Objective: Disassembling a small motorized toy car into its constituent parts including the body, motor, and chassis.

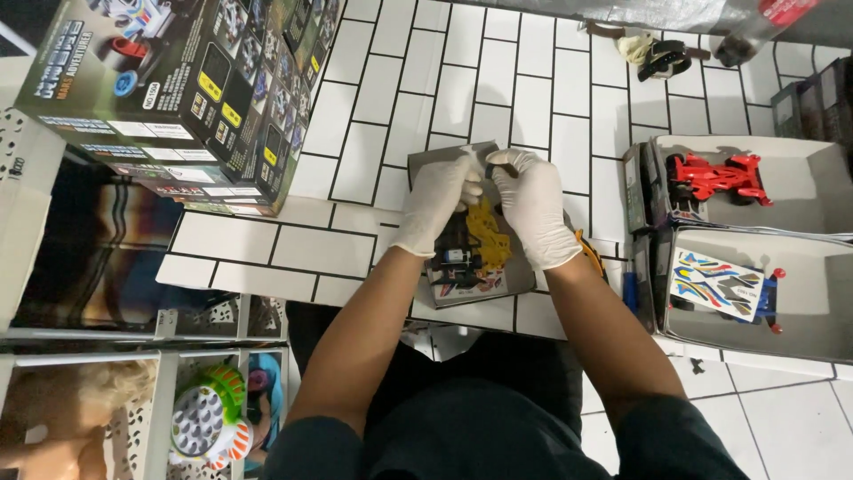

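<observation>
Both hands wore white gloves and met above a shallow grey tray on the white-tiled table. The left hand and right hand had their fingertips pinched together on a small part, too small to identify, held over a yellow toy-car chassis that lay in the tray beside a black piece. To the right stood two open boxes: one held a red car frame, the other a sticker sheet. A stack of printed toy boxes sat at upper left, well apart from the hands.
</observation>
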